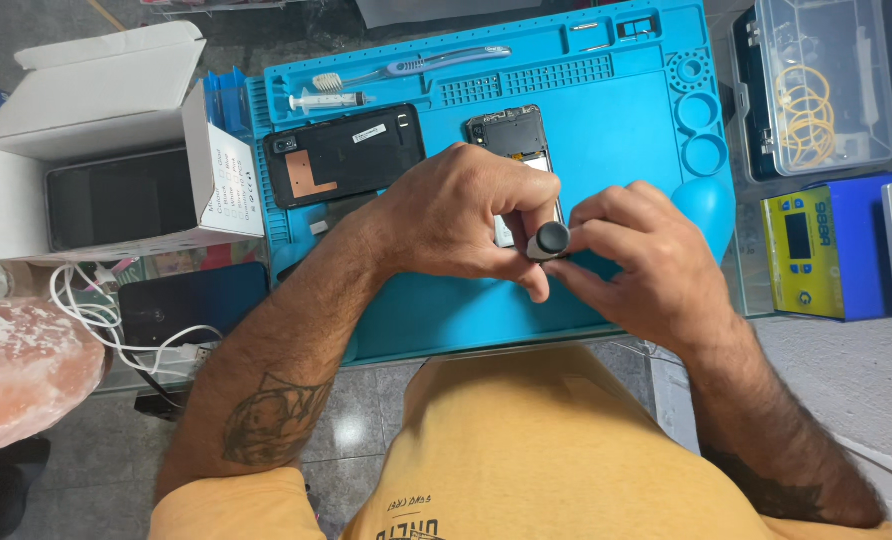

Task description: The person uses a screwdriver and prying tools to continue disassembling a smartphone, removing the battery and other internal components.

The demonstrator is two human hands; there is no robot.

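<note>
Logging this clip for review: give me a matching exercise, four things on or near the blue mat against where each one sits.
Things:
1. toothbrush
2. syringe
3. black back cover
4. opened phone

Places:
A. just beyond the left hand
B. in the mat's top groove
C. left part of the mat, below the syringe
D. directly under the toothbrush's bristle end

Pairs: 1-B, 2-D, 3-C, 4-A

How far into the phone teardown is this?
Done: the black back cover is off and lies on the blue mat, left of the opened phone, whose internals show. In hand: left hand and right hand both grip a dark tool handle over the phone's lower part. Left: cover not refitted; syringe and toothbrush lie untouched.
</note>
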